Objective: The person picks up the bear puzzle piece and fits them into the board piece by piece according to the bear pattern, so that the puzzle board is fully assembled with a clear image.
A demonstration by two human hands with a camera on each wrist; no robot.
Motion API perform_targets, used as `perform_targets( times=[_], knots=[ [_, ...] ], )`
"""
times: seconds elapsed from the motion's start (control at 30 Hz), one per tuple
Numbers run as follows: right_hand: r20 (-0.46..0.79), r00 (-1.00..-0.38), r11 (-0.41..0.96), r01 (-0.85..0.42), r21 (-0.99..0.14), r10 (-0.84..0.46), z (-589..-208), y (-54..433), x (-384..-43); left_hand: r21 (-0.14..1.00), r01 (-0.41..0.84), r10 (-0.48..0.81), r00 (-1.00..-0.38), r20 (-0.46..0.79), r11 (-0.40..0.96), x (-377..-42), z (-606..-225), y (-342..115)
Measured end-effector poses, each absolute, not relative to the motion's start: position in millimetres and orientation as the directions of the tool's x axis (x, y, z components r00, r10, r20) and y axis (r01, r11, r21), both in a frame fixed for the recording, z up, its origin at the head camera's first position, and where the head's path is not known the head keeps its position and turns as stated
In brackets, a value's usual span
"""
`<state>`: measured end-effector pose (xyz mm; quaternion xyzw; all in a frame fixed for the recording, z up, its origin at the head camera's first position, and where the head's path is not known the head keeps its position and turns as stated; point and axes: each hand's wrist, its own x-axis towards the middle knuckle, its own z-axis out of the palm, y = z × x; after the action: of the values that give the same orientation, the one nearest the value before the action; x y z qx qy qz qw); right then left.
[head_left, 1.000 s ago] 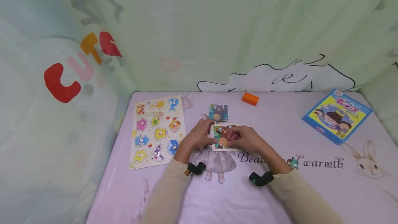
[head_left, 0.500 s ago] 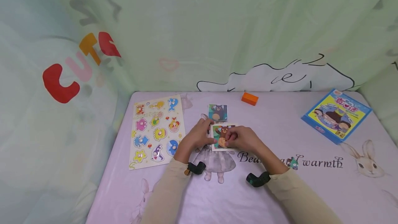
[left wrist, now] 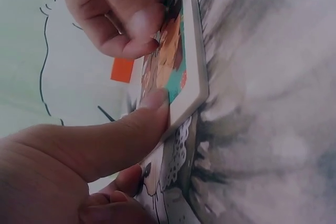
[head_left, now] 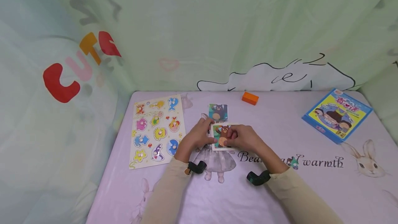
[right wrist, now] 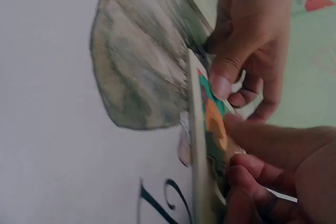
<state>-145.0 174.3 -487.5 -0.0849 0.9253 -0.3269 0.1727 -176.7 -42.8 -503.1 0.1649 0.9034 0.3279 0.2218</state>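
A small framed bear puzzle with a pale border lies at the middle of the table. My left hand grips its left side; in the left wrist view the left thumb presses on the near corner. Over the right half, my right hand has thumb and curled fingers drawn together in a pinch at the bear's belly, on what looks like a puzzle piece mostly hidden by the fingers. The right wrist view shows the puzzle's frame edge-on, with both hands at it. Just behind lies a bear picture card.
At left lies a knob puzzle board with several sea animals. An orange block stands near the back edge, and a blue and yellow game box lies at right. A printed cloth covers the table.
My right hand shifts slightly to the left over the puzzle, then its fingers make only small movements. The left hand keeps its hold, and the puzzle stays in place.
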Motion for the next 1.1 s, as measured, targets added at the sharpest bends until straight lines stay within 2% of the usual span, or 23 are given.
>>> perform_targets(
  times=[0.23, 0.5, 1.1],
  knots=[
    [-0.319, -0.903, 0.74, 0.001, -0.672, -0.289, -487.6, 185.4, -149.5, 0.64, 0.146, 0.426, -0.85, -0.308, 0.754, -175.3, -500.6, -38.1],
    [-0.351, -0.875, 0.732, -0.005, -0.682, -0.334, -488.9, 188.9, -153.8, 0.508, 0.152, 0.336, -0.895, -0.293, 0.848, -168.4, -497.6, -23.4],
    [-0.357, -0.879, 0.75, 0.0, -0.661, -0.315, -487.7, 185.8, -153.2, 0.481, 0.129, 0.308, -0.898, -0.315, 0.867, -169.2, -493.4, -19.6]
  ],
)
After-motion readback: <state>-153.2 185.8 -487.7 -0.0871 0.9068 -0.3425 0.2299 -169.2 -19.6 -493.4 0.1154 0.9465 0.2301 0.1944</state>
